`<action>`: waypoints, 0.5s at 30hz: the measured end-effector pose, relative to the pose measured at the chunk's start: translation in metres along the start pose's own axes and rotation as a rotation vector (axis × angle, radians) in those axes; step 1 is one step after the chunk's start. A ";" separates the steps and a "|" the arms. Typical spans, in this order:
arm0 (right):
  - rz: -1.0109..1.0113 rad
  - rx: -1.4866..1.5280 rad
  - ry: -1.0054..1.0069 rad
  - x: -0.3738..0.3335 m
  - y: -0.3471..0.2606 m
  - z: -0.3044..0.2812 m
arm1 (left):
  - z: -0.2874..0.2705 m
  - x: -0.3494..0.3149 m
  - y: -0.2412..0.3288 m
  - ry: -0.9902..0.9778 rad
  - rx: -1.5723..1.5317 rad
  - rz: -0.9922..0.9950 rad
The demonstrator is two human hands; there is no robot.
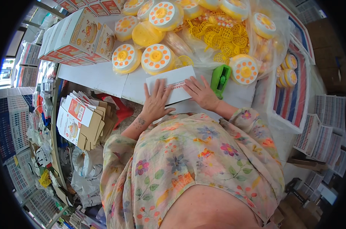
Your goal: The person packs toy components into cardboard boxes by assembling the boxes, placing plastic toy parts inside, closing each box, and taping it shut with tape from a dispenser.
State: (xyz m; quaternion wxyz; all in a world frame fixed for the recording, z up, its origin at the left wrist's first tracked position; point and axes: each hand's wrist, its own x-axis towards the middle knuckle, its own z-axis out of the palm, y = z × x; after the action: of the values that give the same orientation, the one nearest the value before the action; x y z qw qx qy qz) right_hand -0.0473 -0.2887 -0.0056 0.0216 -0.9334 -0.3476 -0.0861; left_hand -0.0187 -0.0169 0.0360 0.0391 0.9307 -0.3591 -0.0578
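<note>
Two hands flat, fingers spread | left hand (155, 104), right hand (200, 93) on white box (172, 82) | table edge (104, 91) near

Both hands, left hand (155, 103) and right hand (200, 93), lie flat on a white box (172, 86) at the near edge of the white table (100, 78). Bare tabletop opens from the left hand toward 9 and 10 o'clock, ending at the stacked cartons (75, 38). At 12 o'clock round yellow toys (157, 58) stand just beyond the box, blocking a straight reach. At 1 o'clock a bag of yellow lattice balls (222, 38) fills the surface. A green tape dispenser (221, 79) stands just beside the right hand at 2 o'clock, another toy (244, 69) just past it. Off the table edge at 8 o'clock sit flat-packed cartons (81, 122).
</note>
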 end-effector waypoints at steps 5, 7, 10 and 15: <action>0.173 0.130 0.105 0.004 0.004 0.000 | 0.025 0.036 -0.003 0.190 -0.069 0.374; 0.368 0.285 0.189 -0.003 0.006 0.005 | 0.030 0.036 0.001 0.205 -0.054 0.359; 0.877 0.491 0.465 -0.058 0.021 0.039 | 0.034 0.039 0.010 0.242 -0.021 0.299; 1.436 0.555 0.430 -0.130 0.014 0.109 | 0.029 0.044 0.025 0.266 -0.056 0.237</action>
State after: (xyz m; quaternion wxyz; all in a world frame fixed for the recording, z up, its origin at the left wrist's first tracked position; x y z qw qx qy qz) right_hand -0.1193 -0.3724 -0.1353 0.3698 -0.8528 0.3415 -0.1395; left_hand -0.0067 -0.0661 0.0064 0.1188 0.8798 -0.4563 0.0608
